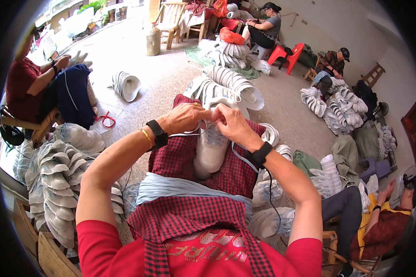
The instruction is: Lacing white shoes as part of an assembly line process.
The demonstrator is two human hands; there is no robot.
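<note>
A white shoe (210,154) lies on my lap, its toe toward me, on a red-and-black checked apron (178,154). Over its upper end my two hands meet. My left hand (186,117) is closed in a pinch on a white shoelace (184,134), which trails beside the shoe. Close against it, my right hand (235,125) also pinches at the laces; its fingertips partly hide what they grip. Another stretch of lace hangs below my right wrist. Just beyond my hands is a row of nested white shoe uppers (233,83).
Stacked white shoe uppers (58,184) crowd my left, with more (270,189) at my right. A separate stack (126,86) lies on the floor ahead. Several people sit working around the room. A red plastic chair (286,57) and a wicker-covered jug (153,40) stand farther off.
</note>
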